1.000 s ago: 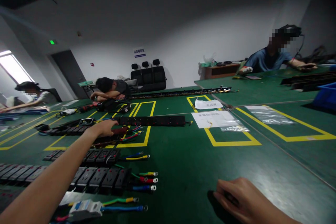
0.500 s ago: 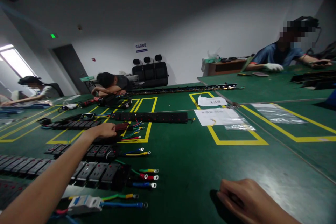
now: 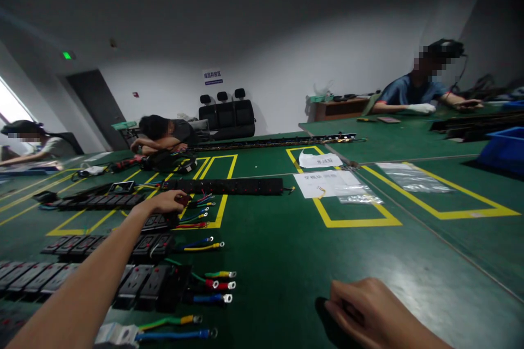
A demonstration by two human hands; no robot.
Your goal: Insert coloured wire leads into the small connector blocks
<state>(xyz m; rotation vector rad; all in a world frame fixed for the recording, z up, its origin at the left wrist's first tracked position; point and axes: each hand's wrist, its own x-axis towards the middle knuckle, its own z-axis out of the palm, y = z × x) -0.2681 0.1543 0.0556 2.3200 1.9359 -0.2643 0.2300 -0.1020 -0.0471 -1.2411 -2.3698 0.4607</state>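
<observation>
My left hand (image 3: 171, 202) reaches across the table with fingers closed around the dark end of a black socket strip (image 3: 158, 222), beside its thin coloured wires with ring terminals. My forearm hides part of the rows. Nearer me lie more socket strips (image 3: 135, 283), their blue, red, yellow and green leads pointing right. A white device (image 3: 117, 334) with green and blue leads is at the bottom left. Curled into a loose fist, my right hand (image 3: 366, 308) rests on the green table at the lower right; nothing shows in it.
A long black strip (image 3: 229, 186) lies beyond my left hand. Printed paper sheets (image 3: 323, 182) and plastic bags (image 3: 417, 179) lie on yellow-taped areas. A blue bin (image 3: 503, 150) stands at the right. Three people sit around the tables, one (image 3: 413, 90) wearing white gloves.
The view has turned slightly right, bringing more of the blue bin into sight. My left hand has shifted a little toward the wire end of the strip. My right hand stays a fist.
</observation>
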